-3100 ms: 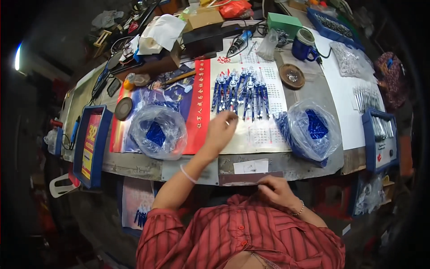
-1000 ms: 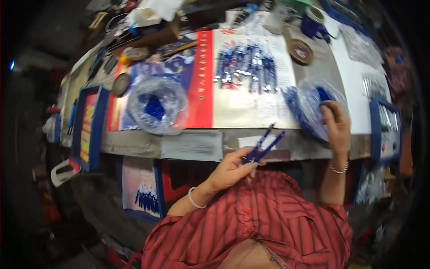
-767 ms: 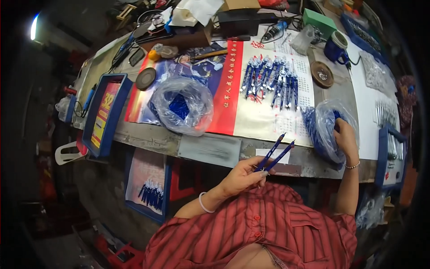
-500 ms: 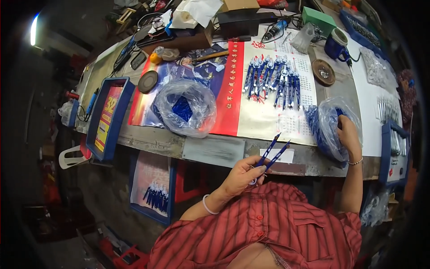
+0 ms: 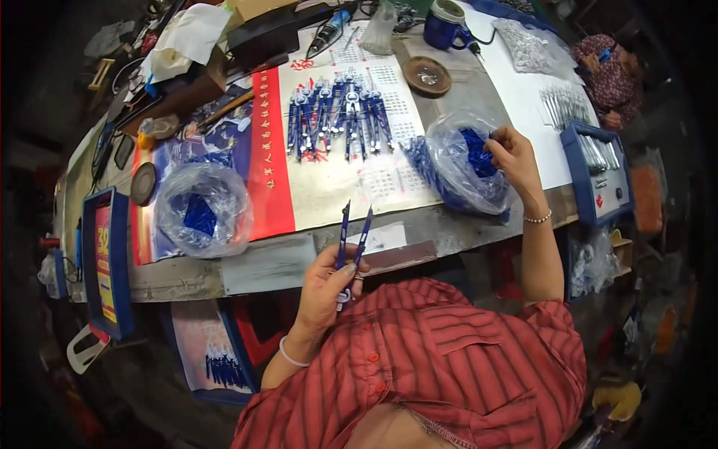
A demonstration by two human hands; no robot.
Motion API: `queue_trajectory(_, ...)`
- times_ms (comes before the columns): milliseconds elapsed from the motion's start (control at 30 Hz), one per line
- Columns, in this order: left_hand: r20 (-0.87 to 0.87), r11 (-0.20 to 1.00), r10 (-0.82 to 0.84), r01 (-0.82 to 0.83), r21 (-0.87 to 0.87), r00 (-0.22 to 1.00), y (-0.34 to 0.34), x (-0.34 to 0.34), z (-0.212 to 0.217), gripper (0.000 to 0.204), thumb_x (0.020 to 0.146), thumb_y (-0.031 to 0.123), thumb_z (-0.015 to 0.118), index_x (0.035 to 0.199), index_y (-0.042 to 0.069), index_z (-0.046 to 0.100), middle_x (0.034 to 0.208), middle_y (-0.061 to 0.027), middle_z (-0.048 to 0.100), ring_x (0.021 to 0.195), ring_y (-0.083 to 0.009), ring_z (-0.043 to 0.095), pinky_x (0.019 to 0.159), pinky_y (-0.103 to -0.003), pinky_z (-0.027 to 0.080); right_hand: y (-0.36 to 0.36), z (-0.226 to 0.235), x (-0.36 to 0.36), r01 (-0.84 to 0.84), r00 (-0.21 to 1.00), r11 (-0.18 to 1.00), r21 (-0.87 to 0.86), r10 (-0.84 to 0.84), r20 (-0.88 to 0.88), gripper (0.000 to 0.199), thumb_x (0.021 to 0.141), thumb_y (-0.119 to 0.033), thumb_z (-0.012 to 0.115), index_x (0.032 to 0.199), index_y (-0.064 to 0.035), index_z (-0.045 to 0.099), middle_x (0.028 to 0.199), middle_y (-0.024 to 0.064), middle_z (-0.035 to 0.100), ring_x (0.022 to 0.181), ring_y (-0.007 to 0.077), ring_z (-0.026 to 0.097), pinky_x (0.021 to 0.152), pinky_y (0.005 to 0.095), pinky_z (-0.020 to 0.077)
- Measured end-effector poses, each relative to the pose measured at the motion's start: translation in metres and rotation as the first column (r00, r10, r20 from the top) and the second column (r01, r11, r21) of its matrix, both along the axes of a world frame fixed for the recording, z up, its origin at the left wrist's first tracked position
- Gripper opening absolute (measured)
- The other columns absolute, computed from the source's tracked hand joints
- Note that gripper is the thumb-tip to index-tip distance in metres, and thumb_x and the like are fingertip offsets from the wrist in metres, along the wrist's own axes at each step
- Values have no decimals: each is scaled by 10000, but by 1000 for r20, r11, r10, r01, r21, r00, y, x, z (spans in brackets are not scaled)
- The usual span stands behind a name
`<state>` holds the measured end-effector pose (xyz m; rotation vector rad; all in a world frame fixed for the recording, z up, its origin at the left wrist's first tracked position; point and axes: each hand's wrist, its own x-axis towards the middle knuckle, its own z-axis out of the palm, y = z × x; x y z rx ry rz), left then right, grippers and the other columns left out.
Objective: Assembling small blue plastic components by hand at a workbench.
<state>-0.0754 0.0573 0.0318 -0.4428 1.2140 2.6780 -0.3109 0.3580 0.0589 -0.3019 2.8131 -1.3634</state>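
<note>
My left hand is closed around a blue drawing compass, its two legs spread and pointing away from me. My right hand is at the mouth of a clear plastic bag full of small blue parts. Its thumb and fingers are pinched together; what they hold, if anything, I cannot make out. A row of similar blue compasses lies on the calendar sheet ahead of my hands. Another clear bag with blue pieces inside stands to the left.
A blue tray of metal parts is at the right edge; another blue tray is at the left. Below the table sits a bin of compasses. A brown dish and blue mug stand behind. Another person is at far right.
The view has swung right, so the table things appear further left. My right hand has come up from inside the bag to its mouth; my left hand still holds the compass.
</note>
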Motion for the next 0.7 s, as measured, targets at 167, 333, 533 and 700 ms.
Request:
queue_trajectory(167, 4, 1000, -19, 19, -20, 1000, 7, -5, -2, 243, 899, 34, 509, 1141, 15, 507, 904, -91, 616, 607, -82, 524, 527, -202, 419, -26, 24, 41, 12, 977, 893, -450, 84, 194, 110, 829, -34, 616, 912, 18, 566, 749, 63, 619, 591, 73, 549, 526, 196, 447)
queue_trajectory(333, -3, 998, -26, 25, -62, 1000, 17, -11, 4, 248, 896, 70, 521, 1137, 10, 503, 876, -95, 602, 589, -95, 523, 531, -203, 422, -65, 22, 87, 13, 888, 772, -636, 284, 362, 249, 829, -16, 606, 1068, 43, 566, 794, 82, 614, 583, 81, 553, 527, 187, 457)
queue_trajectory(533, 7, 997, -5, 5, -83, 1000, 16, -12, 6, 241, 910, 83, 510, 1140, 12, 507, 884, -84, 602, 593, -85, 513, 536, -195, 423, -108, 6, 113, 109, 691, 588, -802, 535, 486, 207, 861, -47, 578, 1050, 29, 542, 793, 91, 619, 555, 78, 558, 518, 196, 472)
queue_trajectory(700, 10, 995, 51, -50, -85, 999, 9, -7, 1, 238, 931, 120, 485, 1144, 15, 501, 892, -80, 604, 601, -83, 516, 537, -195, 422, -133, -7, 123, 141, 639, 549, -824, 585, 499, 149, 907, -126, 551, 1007, -17, 549, 787, 86, 622, 546, 83, 551, 497, 199, 456)
